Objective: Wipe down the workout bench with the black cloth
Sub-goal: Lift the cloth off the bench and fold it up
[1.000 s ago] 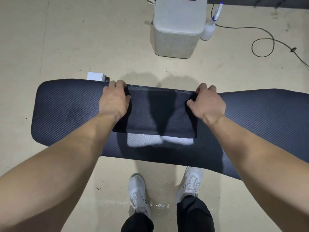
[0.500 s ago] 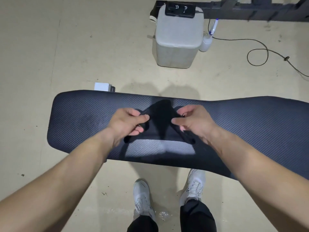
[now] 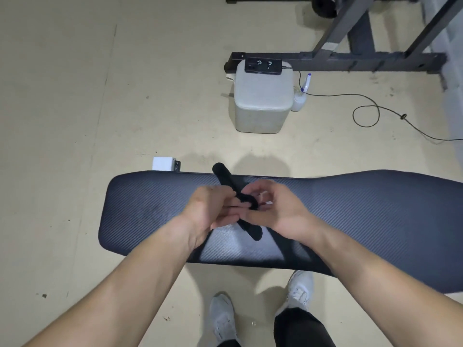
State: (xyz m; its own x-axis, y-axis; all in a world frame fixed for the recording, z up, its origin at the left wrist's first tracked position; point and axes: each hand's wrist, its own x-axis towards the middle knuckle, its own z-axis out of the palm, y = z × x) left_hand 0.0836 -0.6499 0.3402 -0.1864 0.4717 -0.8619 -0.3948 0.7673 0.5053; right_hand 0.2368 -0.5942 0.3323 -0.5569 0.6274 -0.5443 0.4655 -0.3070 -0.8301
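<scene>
We find no writing we can read: the white marks on the black device (image 3: 263, 65) atop the grey stool (image 3: 263, 101) are too small to make out. The black cloth (image 3: 226, 178) is bunched into a narrow, rope-like strip that slants across the workout bench (image 3: 150, 209) from its far edge toward us. The middle of the strip sits between both hands. The left grip (image 3: 213, 209) curls its fingers round it, and the right grip (image 3: 278, 209) pinches it just beside (whether the two grips touch, we cannot tell). Both ends poke free, one above the left grip and the other below the hands, over a pale lit patch of the ribbed dark-blue pad. Whether the cloth touches the bench we cannot tell.
</scene>
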